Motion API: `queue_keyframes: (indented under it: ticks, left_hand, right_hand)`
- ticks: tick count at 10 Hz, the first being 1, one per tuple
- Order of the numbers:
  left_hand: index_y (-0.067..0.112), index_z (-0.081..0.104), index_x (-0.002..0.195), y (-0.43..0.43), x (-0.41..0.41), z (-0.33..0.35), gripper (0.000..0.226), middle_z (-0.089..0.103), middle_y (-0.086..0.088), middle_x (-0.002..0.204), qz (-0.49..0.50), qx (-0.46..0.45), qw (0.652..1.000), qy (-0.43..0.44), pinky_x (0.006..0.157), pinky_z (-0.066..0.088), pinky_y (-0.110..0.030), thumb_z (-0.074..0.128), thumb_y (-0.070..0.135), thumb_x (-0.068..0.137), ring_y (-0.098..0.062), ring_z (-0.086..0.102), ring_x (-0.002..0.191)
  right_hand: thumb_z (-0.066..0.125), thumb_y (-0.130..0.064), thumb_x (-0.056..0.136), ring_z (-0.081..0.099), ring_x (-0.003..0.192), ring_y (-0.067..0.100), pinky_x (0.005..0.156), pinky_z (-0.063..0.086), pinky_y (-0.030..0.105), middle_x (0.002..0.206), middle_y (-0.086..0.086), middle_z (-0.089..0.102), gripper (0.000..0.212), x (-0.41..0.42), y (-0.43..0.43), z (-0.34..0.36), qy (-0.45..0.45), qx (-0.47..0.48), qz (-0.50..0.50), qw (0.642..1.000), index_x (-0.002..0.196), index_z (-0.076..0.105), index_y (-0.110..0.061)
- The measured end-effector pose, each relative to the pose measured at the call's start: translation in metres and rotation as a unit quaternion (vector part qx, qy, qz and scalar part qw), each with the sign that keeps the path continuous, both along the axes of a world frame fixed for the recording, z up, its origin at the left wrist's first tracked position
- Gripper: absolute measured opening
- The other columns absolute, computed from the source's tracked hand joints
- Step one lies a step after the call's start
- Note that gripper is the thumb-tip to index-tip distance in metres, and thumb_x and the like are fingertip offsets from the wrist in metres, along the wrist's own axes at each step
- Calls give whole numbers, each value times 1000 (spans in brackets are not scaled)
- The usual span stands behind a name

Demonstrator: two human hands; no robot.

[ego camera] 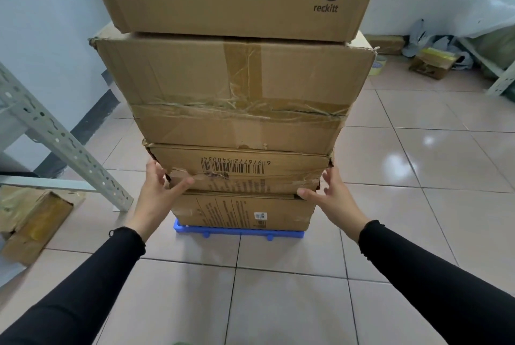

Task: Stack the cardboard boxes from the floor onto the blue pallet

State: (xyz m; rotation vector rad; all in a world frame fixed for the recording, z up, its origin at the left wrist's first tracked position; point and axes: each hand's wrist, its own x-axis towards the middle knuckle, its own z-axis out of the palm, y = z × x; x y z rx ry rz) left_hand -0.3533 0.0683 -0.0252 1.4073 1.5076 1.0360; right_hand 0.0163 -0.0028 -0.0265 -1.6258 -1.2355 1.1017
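Presently, both grips stood open, left hand (156,188) at nine o'clock and right hand (333,194) at three o'clock of the barcode box (245,169), stacked above the blue pallet (237,231).

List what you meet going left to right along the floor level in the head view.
Torn box under the metal rack leg → left hand → blue pallet under the box stack → right hand → tape roll → small open box.
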Motion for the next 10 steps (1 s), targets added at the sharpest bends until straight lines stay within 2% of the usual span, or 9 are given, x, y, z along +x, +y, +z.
queue_keyframes:
  ticks: [1,2,3,4,5,7,8,9,10]
  left_hand:
    - [28,46,130,-5,5,-10,59,69,10,117,-1,-6,999,38,90,59,-37,83,25,84,-7,66,109]
    - [27,48,129,-6,7,-15,60,70,11,114,22,2,998,54,88,58,-33,85,23,83,-5,67,105]
    - [25,48,130,-7,11,-18,61,70,10,115,39,16,997,64,87,57,-31,86,22,81,-8,67,106]
    - [25,50,127,-8,14,-20,59,71,9,115,48,30,996,75,82,55,-26,86,21,81,-8,68,105]
    - [23,51,129,-9,15,-21,60,71,9,114,53,34,995,81,85,57,-31,86,21,81,-10,68,104]
    - [21,50,129,-8,16,-21,59,70,8,115,53,33,995,78,82,55,-25,85,19,82,-9,67,105]
    - [22,49,130,-7,14,-23,59,68,7,118,48,31,996,67,89,57,-32,84,18,83,-12,66,109]
    - [28,53,130,-10,10,-29,52,61,8,122,62,60,992,91,95,54,-38,80,22,86,-15,60,113]
    - [17,51,138,-17,8,-31,56,48,5,125,108,86,978,157,100,44,-34,77,20,89,-18,49,119]
  right_hand:
    - [81,-25,87,56,131,14,111,48,41,138,-11,61,71,-7,0,-10,-12,-4,8,1000,145,41,-29]
    - [78,-17,89,59,125,14,97,52,29,130,-13,63,62,-14,1,-15,-18,14,-5,1000,139,43,-30]
    - [75,-15,91,60,122,13,96,52,29,131,-11,63,59,-17,0,-19,-43,32,-22,998,138,43,-31]
    - [74,-15,92,60,120,12,100,53,35,130,-12,63,58,-18,0,-21,-57,39,-25,997,137,42,-34]
    - [74,-15,92,60,120,11,100,54,35,130,-12,64,57,-17,1,-22,-58,36,-28,997,134,42,-36]
    - [75,-16,91,59,118,11,95,51,29,131,-11,63,58,-16,3,-24,-63,29,-29,997,136,42,-31]
    - [75,-15,92,58,111,2,92,50,24,124,-16,61,53,-11,2,-21,-67,21,-13,997,129,42,-33]
    - [75,-16,92,56,112,1,100,50,31,129,-18,59,58,-4,-1,-18,-90,13,8,996,135,41,-36]
    - [76,-23,92,50,130,14,106,49,40,151,-13,50,75,4,0,-19,-132,-6,20,991,153,35,-34]
